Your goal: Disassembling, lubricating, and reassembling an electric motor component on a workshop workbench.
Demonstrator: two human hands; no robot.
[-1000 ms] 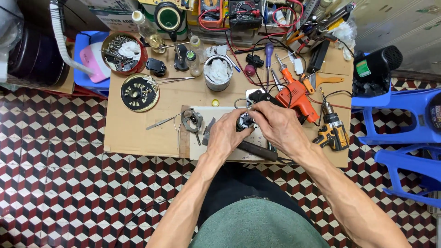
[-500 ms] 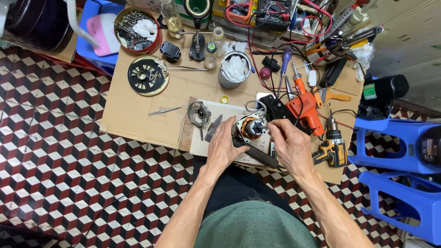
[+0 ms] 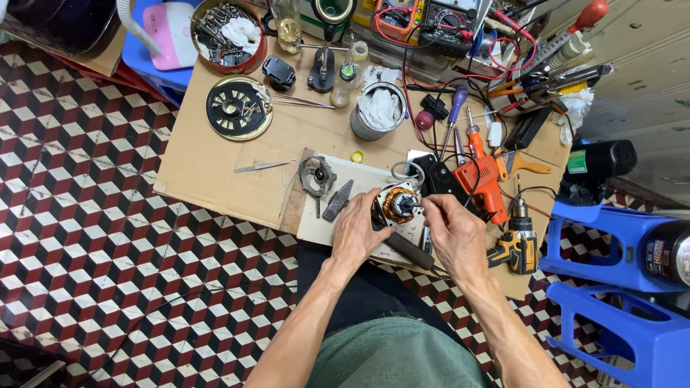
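Gripping motor (image 3: 397, 203) between hands: left (image 3: 357, 231) cupping side, right (image 3: 454, 231) pinching shaft.

Single head view, looking steeply down, near, over the workbench (image 3: 215, 172)

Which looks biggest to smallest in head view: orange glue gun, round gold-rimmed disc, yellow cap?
1. round gold-rimmed disc and orange glue gun: too alike in extent to rank.
2. yellow cap: clearly smallest.
All lie on the same board, so nearness matters little.

My left hand (image 3: 357, 233) and right hand (image 3: 454, 231) either side of the copper-wound motor (image 3: 397, 205) on the white board (image 3: 363, 177), orange glue gun (image 3: 483, 179) right of it, round metal tin (image 3: 379, 111) behind on the table (image 3: 215, 169)
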